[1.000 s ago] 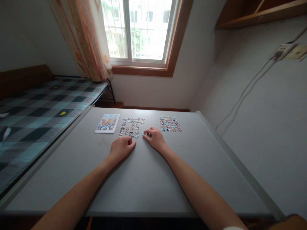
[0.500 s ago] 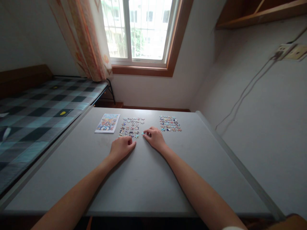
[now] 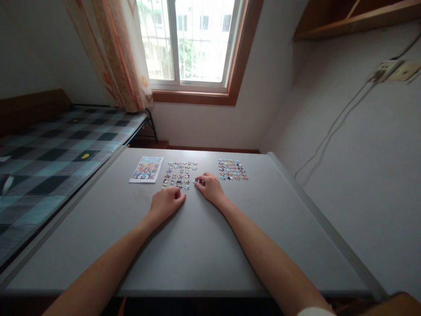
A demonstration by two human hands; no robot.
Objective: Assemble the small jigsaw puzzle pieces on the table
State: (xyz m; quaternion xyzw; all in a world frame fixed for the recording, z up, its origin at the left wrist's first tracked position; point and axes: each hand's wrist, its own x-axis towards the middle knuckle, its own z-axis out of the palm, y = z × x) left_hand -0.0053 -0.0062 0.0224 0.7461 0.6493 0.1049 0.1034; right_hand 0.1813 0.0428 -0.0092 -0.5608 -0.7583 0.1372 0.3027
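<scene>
Between the thumb and fingers of my right hand [image 3: 209,187] is a small light-blue jigsaw puzzle piece [image 3: 194,181], held low over the table. My left hand [image 3: 166,202] rests on the table with its fingers curled in; whether anything is inside them is hidden. Just beyond it lie jigsaw pieces [image 3: 178,176] laid out in loose rows, the nearest ones partly covered by the hand. A second group of puzzle pieces [image 3: 232,169] lies spread out to the right of my right hand. Left of the rows is a printed picture sheet [image 3: 146,170] with colourful cartoon figures.
The grey table [image 3: 197,254] has raised strips along its sides. On the left stands a bed with a checked mattress [image 3: 66,149]. A window with a curtain [image 3: 115,57] is ahead. A cable [image 3: 329,131] hangs from a socket on the right wall.
My right hand has shifted very slightly up and left with the puzzle piece, partly along with a small move of the whole view. My left hand stays in place.
</scene>
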